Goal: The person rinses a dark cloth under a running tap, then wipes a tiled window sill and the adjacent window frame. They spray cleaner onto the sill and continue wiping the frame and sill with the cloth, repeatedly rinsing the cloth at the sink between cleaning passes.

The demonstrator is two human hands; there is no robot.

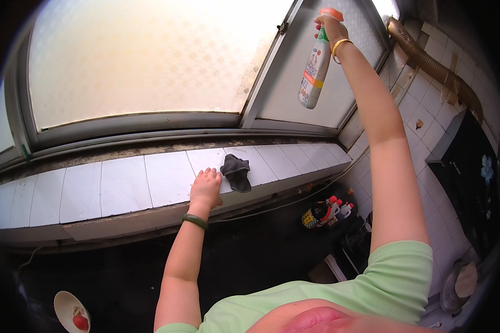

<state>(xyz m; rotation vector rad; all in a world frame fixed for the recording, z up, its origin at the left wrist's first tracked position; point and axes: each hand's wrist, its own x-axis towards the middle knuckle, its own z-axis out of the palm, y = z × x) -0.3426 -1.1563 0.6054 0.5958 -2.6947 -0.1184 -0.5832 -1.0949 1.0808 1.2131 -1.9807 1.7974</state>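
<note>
My right hand (333, 28) grips the neck of a spray bottle (312, 79) with an orange spray head, held up in front of the narrower frosted window pane (289, 98). My left hand (206, 187) rests on the edge of the white-tiled windowsill (125, 183), holding nothing, its fingers slightly apart. Just right of its fingertips lies a crumpled dark cloth (236, 172), partly over the sill's front edge. Behind the sill stands a large frosted window (141, 62) in a metal frame.
Below the sill, bottles with red caps (329, 212) stand on a dark surface. A bowl (68, 306) holding a red item is at lower left. On the right are a black range hood (466, 166) and a ribbed duct (437, 68). A cable (275, 204) runs along beneath the sill.
</note>
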